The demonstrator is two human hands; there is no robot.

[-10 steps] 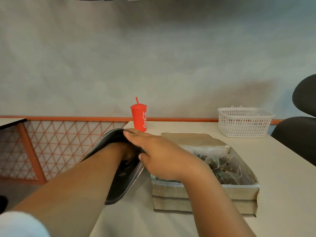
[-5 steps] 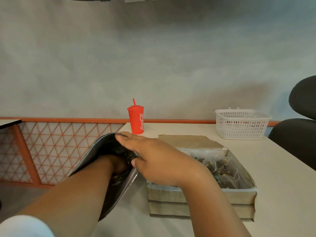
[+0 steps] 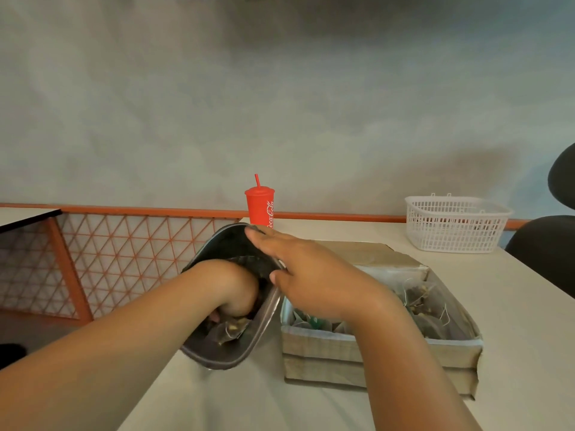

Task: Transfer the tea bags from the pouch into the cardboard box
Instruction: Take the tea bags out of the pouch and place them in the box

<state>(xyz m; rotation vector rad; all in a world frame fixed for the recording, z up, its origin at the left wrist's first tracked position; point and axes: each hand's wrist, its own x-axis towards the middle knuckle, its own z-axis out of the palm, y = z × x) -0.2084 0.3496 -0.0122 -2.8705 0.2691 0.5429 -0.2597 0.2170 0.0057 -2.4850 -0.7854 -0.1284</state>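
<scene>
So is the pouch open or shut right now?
Open: the pouch gapes wide at its mouth, the left hand reaches inside it, and the right hand holds its rim.

The dark pouch (image 3: 228, 245) with a silvery rim gapes wide open, tilted at the left edge of the surface (image 3: 311, 405), with a few tea bags (image 3: 231, 329) showing deep inside. Just to its right sits the open cardboard box (image 3: 373, 353), lined with clear plastic and holding more of them.
</scene>
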